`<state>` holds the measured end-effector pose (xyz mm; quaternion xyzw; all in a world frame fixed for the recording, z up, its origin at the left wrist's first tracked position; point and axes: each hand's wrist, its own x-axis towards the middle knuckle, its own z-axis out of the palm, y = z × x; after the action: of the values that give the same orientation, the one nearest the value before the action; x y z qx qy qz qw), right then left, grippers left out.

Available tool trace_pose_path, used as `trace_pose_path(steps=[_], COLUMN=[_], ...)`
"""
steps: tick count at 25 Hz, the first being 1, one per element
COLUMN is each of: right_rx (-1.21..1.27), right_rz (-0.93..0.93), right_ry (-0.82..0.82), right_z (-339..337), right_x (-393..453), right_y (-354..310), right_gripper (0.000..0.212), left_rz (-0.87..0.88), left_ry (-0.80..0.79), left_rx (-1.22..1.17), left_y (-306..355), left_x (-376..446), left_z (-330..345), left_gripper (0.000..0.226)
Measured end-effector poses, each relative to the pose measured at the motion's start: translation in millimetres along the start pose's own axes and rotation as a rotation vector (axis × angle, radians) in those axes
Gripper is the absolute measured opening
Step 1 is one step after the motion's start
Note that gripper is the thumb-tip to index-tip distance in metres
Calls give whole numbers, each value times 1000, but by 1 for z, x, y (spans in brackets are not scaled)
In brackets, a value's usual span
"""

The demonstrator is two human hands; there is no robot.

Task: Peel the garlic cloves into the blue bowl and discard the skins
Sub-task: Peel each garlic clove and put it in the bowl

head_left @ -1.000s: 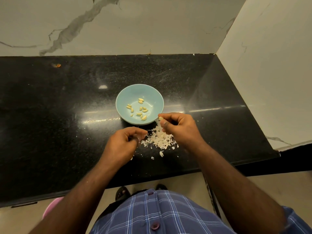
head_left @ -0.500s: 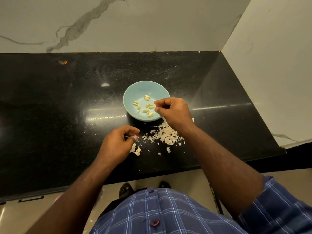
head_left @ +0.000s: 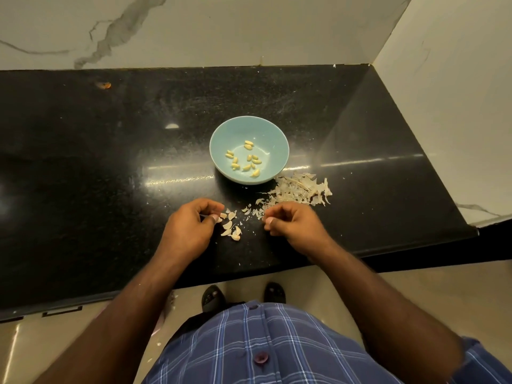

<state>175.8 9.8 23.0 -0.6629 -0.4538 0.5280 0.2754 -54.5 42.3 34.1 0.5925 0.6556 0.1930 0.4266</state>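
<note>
The blue bowl (head_left: 221,135) sits mid-counter with several peeled yellow garlic cloves (head_left: 246,159) inside. A pile of papery garlic skins (head_left: 300,189) lies just right of and in front of the bowl. Several unpeeled cloves (head_left: 231,228) lie between my hands. My left hand (head_left: 189,230) has its fingers curled, and its thumb and fingertips pinch one unpeeled clove (head_left: 220,216) at the edge of that group. My right hand (head_left: 295,224) rests near the front of the skin pile with curled fingers, and nothing shows in it.
The black granite counter (head_left: 110,176) ends in a front edge close to my body. Marble walls rise behind and to the right. Small skin flakes (head_left: 246,210) are scattered between my hands. A small orange spot (head_left: 104,85) marks the far left.
My right hand has pulled back from over the bowl to the counter in front of the skin pile. My left hand has reached the loose cloves. The view shifted, so the bowl looks farther away.
</note>
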Motion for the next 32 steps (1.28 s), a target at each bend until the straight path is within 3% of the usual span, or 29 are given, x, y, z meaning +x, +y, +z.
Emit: trace_pose_path(steps=[3,8,14,22,25,28,32], right_rx=[-112,-449,-783,-596,-293,-3,31], right_rz=[-159,-204,-157,-184,-197,-195,-295], right_ry=[174,-13,86,-16,-6,-45,46], right_z=[-1,35,66,60,46,34,24], right_x=[9,10,23,15,5,-5,-10], right_y=[-4,-23,-36,-44,-49,-48,-40], right_gripper=[14,17,29,9,3,12,20], left_rz=[7,11,17,16,4,-54,-140], left_ry=[18,-10,-69,-22,-78,-122,-227], left_rx=[7,40,105,55,-254,-501,-724], left_y=[-5,-12,-19,-16,-4,9,24], left_x=[-2,-4,-9,-9,-10,-9,-11], left_z=[-3,-3,0,-7,-6,-1,9], left_gripper=[18,14,15,7,8,8,15])
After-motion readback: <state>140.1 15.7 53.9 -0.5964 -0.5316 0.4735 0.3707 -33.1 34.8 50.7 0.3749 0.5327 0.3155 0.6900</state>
